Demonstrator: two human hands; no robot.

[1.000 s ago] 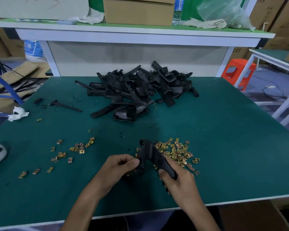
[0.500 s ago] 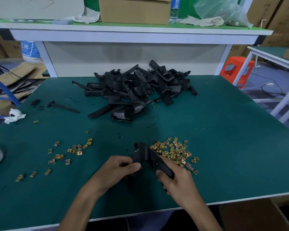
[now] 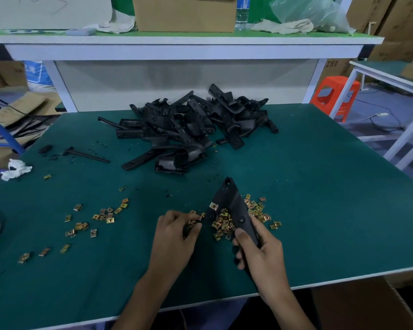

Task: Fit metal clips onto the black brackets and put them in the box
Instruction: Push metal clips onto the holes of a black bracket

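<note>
My right hand (image 3: 260, 256) grips the lower end of a black bracket (image 3: 229, 201), which stands tilted over the pile of brass-coloured metal clips (image 3: 227, 225). One clip (image 3: 214, 206) sits fitted on the bracket's left tab. My left hand (image 3: 174, 236) is at the left edge of that pile, its fingertips curled around clips there. A heap of black brackets (image 3: 186, 129) lies at the far middle of the green table (image 3: 320, 198).
More clips (image 3: 103, 216) are scattered to the left. A thin black rod (image 3: 86, 154) and a white paper wad (image 3: 16, 169) lie at the far left. A cardboard box (image 3: 358, 306) edge shows below the table's front right. A shelf with a carton (image 3: 184, 14) stands behind.
My left hand let go of the bracket and went to the clip pile. My right hand swung the bracket upright and to the right; a clip now shows on its tab.
</note>
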